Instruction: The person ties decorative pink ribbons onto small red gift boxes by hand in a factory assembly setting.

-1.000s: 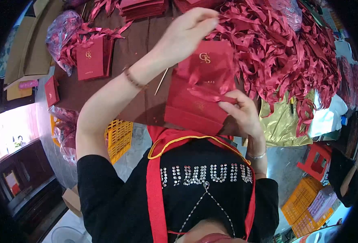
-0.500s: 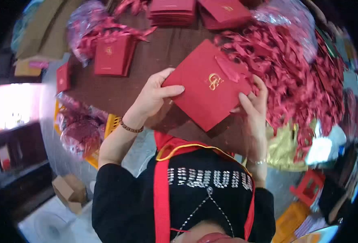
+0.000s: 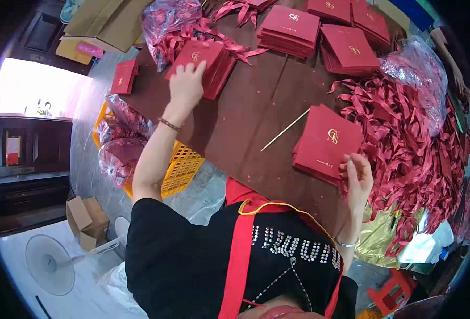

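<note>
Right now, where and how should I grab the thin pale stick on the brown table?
Probably pinch the thin pale stick across its middle, from above: it lies flat with brown tabletop along both sides, while one end nearly meets the stacked red paper bags.

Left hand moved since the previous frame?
Yes. Judged against the red bag stack it now reaches over, the left hand went left and forward; previously it was off that stack's near right side.

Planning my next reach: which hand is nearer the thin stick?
Right hand, at the bag stack beside the stick; the left hand is farther off, at another stack.
</note>
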`<state>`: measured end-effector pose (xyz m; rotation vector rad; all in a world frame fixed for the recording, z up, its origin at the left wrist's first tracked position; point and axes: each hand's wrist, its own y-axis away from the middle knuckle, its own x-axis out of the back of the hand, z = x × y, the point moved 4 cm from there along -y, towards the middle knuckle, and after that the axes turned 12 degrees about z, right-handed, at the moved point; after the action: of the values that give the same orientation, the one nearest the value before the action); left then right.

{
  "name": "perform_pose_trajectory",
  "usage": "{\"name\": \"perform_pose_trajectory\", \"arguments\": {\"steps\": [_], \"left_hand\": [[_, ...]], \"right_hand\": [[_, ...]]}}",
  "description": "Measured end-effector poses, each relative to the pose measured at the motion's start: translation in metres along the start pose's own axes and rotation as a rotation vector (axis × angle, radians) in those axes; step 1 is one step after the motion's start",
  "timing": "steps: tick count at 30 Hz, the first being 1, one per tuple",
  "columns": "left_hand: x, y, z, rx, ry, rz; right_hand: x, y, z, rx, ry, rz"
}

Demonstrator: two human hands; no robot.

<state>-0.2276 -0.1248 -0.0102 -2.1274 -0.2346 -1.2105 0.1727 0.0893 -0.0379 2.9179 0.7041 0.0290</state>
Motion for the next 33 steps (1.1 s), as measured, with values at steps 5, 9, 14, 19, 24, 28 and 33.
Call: {"name": "perform_pose_trajectory", "arguments": {"steps": [5, 9, 14, 19, 24, 28, 33], "left_hand": [[0.004, 0.005, 0.018, 0.062, -0.018, -0.051], [0.021, -0.003, 0.033, 0.034, 0.03, 0.069], [0.044, -0.017, 0.105, 0.129, 0.879, -0.081], [0.039, 0.004, 0.205, 0.067, 1.323, -0.42], [0.053, 0.016, 0.239, 0.03, 1.338, -0.467], [0.057, 0.028, 0.243, 0.021, 1.273, -0.438], [0.065, 0.021, 0.238, -0.032, 1.235, -0.247]], "right_hand": [[0.021, -0.005, 0.012, -0.001, 0.012, 0.093], [0.027, -0.009, 0.012, 0.101, 0.089, 0.16], [0.021, -0.001, 0.006, 0.332, 0.388, 0.19], [0.01, 0.012, 0.022, -0.13, 0.14, 0.111], [0.015, 0.011, 0.051, -0.054, 0.099, 0.09], [0.019, 0.024, 0.049, -0.018, 0.115, 0.064], [0.023, 0.031, 0.041, -0.097, 0.014, -0.006]]}}
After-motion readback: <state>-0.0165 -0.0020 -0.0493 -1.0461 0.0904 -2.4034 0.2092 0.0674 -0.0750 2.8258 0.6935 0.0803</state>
